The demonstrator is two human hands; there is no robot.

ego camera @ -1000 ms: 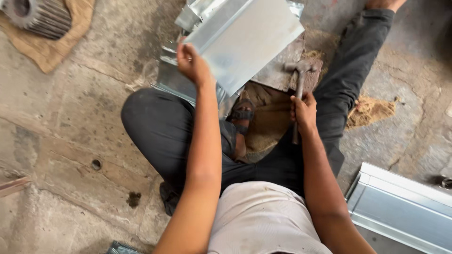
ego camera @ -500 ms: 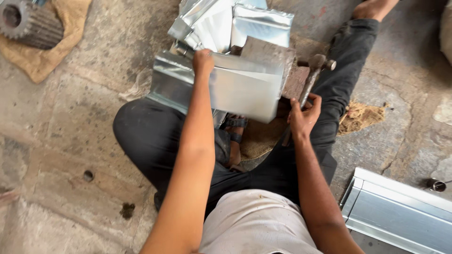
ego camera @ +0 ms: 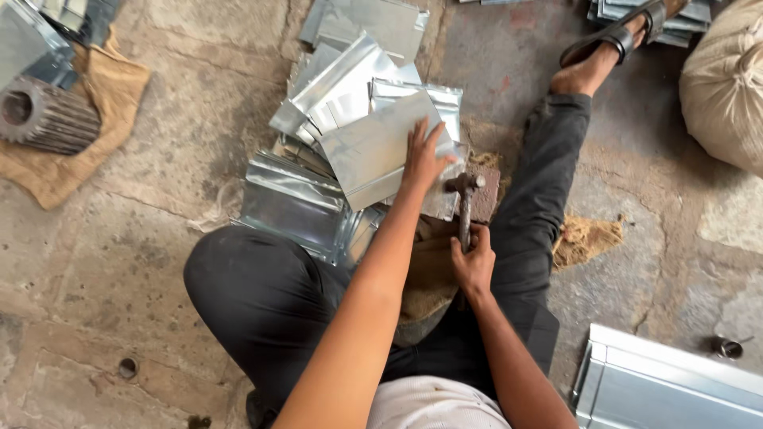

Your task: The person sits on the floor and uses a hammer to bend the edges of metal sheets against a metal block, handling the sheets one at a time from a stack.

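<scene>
I sit on a stone floor with my legs apart. My left hand [ego camera: 424, 155] lies flat with spread fingers on a folded shiny metal sheet [ego camera: 373, 151], which rests on a pile of similar sheets [ego camera: 342, 87]. My right hand [ego camera: 474, 262] grips the handle of a hammer [ego camera: 464, 199]. The hammer head sits over a dark metal block [ego camera: 485, 195] just right of the sheet. Sackcloth lies under the block between my legs.
A toothed gear [ego camera: 44, 115] rests on brown sacking at the upper left. A long folded metal channel [ego camera: 668, 385] lies at the lower right, with a small metal cup [ego camera: 727, 347] beside it. A stuffed sack [ego camera: 727, 75] stands at the upper right.
My left hand has laid the sheet it held up down onto the pile and now presses it flat. The right hand has closed around the hammer handle. The view shifted upward.
</scene>
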